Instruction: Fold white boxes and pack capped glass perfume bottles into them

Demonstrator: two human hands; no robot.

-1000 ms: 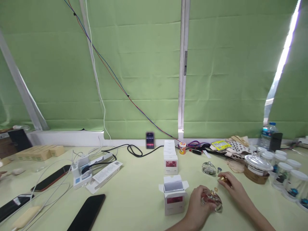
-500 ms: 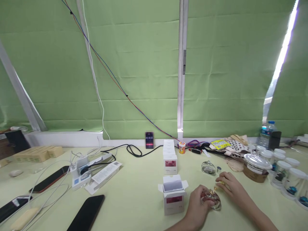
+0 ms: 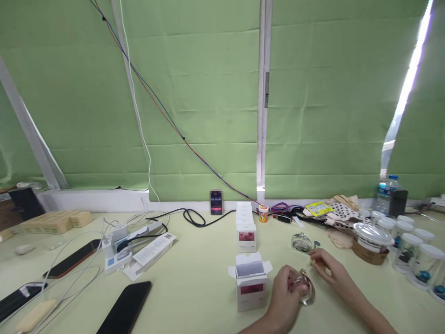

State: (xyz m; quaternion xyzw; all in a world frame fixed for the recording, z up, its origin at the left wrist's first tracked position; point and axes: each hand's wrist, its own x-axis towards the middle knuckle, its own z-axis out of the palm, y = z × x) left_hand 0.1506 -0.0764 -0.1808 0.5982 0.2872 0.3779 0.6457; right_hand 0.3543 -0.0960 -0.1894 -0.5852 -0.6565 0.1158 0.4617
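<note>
A clear rounded glass bottle with a gold-coloured neck is gripped by my left hand, whose fingers wrap round its left side. Just to the right, my right hand pinches a tiny gold-coloured piece, apart from the bottle. Behind the hands a second glass bottle lies on the table, with a small grey cap beside it. An open white box with a red label and raised flaps stands left of my left hand.
More white boxes stand in a row behind the open one. To the right are a lidded round container and several clear jars. Phones, white cables and a power strip lie on the left.
My right hand has moved slightly left and back, away from the bottle neck. My left hand and its bottle have shifted slightly left.
</note>
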